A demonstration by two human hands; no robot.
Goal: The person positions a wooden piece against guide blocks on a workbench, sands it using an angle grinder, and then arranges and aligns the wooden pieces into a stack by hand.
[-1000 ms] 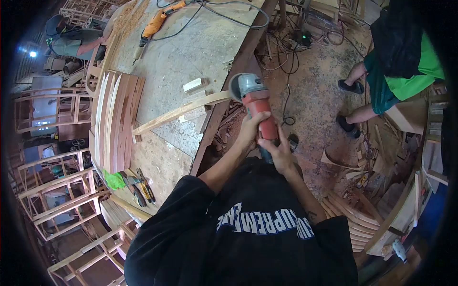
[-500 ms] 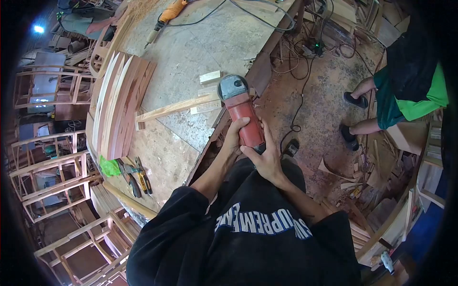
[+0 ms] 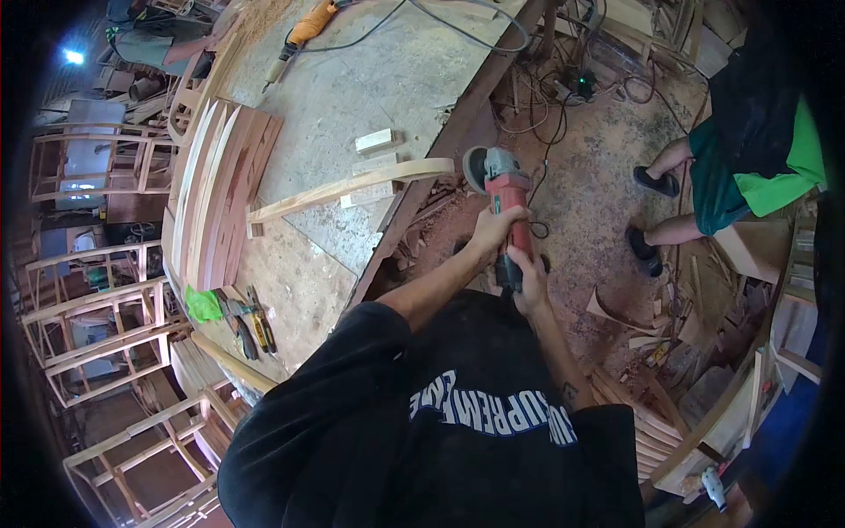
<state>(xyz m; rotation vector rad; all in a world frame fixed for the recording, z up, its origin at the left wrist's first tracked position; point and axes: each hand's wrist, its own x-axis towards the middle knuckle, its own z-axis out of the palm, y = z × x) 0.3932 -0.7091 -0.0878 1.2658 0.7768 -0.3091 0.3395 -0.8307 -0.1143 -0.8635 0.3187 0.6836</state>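
Observation:
A red angle grinder (image 3: 508, 198) is held in both hands beyond the table's edge, its disc just right of the end of a curved wooden strip (image 3: 352, 184). My left hand (image 3: 496, 231) wraps round the red body. My right hand (image 3: 529, 275) grips the rear, near the black end. The strip lies over small wood blocks (image 3: 370, 194), with its far tip sticking out past the table edge and a small block (image 3: 254, 227) at its other end. Disc and strip appear apart.
The worktable (image 3: 299, 299) bears stacked curved boards (image 3: 224, 194), an orange power tool (image 3: 308, 28), pliers (image 3: 256, 319) and a green bag (image 3: 202, 304). One person (image 3: 739, 150) stands at the right, another (image 3: 163, 44) at the upper left. Cables (image 3: 550, 132) and wood scraps lie on the floor.
The grinder was over the strip's end half a second ago; both hands have moved it right, off the strip and past the table edge. The strip's curved end is now uncovered.

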